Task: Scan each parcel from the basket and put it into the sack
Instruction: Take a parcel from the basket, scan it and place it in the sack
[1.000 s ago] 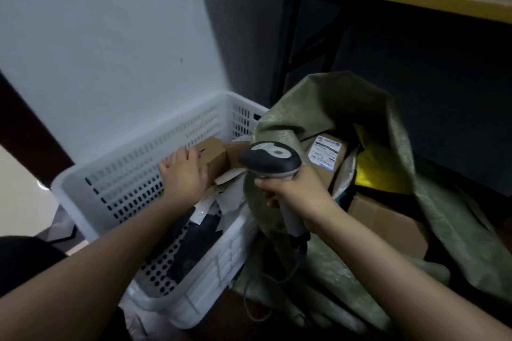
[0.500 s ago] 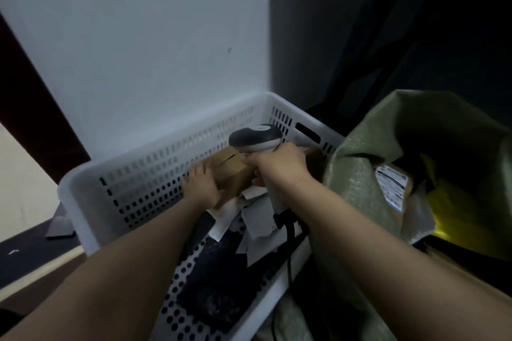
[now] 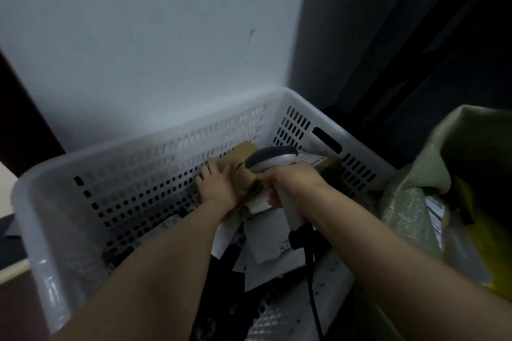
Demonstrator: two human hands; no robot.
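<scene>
- Pale wall (image 3: pixel 138 36) rises behind a white perforated basket (image 3: pixel 133 174); a green woven sack (image 3: pixel 410 202) stands just right of it.
- Left hand (image 3: pixel 219 188) grips a brown cardboard parcel (image 3: pixel 239 160) by the basket's far wall, fingers curled over its edge.
- Right hand (image 3: pixel 291 180) is wrapped round a grey scanner (image 3: pixel 273 159), its head just above that parcel.
- White paper slips (image 3: pixel 266 238) lie inside the basket.

Paper slip (image 3: pixel 266 241) in basket (image 3: pixel 41 230): digits at its edge, maybe "55", blurred. Box label (image 3: pixel 314 159) behind the scanner and parcel label (image 3: pixel 435 212) in sack (image 3: pixel 410 202): print unreadable.
</scene>
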